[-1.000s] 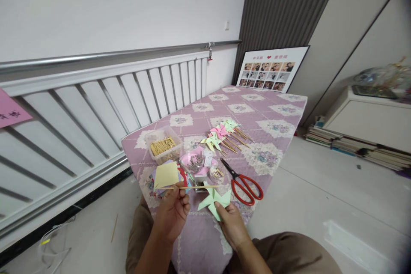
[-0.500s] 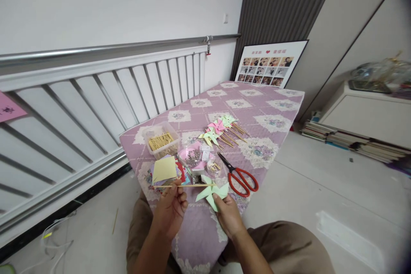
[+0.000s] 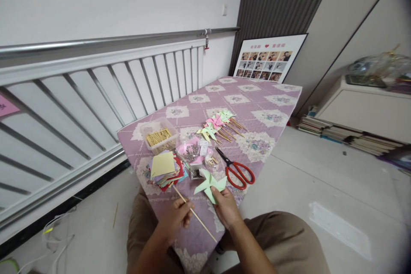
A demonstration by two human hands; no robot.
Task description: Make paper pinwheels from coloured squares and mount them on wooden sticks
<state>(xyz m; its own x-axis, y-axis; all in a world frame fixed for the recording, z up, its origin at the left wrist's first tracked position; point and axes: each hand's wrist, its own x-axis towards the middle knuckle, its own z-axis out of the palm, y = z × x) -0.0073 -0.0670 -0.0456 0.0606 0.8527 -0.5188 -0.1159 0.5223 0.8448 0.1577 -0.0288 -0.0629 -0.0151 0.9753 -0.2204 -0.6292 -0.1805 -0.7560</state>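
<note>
Pinched in my left hand (image 3: 177, 217) is a thin wooden stick (image 3: 204, 225), slanting from the paper stack down to the lower right. My right hand (image 3: 227, 209) grips a pale green paper pinwheel (image 3: 210, 185) by its lower blade, thumb on its front. The stick and the pinwheel are apart. Left of the pinwheel lies a stack of coloured paper squares (image 3: 163, 165), yellow on top. Red-handled scissors (image 3: 237, 173) rest to the right, blades pointing away. A small box (image 3: 195, 172) sits just behind the pinwheel, partly hidden.
A plastic tub of short sticks (image 3: 159, 137), a pink dish of small metal pieces (image 3: 189, 150) and a round clear container (image 3: 212, 161) stand on the cloth-covered table (image 3: 195, 239). Finished-looking pinwheels on sticks (image 3: 216, 123) lie farther back. A white radiator (image 3: 105, 107) runs along the left.
My left hand has moved down and tilted the stick away from the pinwheel; it lay level across the pinwheel before. My right hand keeps its hold on the pinwheel. The view has shifted slightly.
</note>
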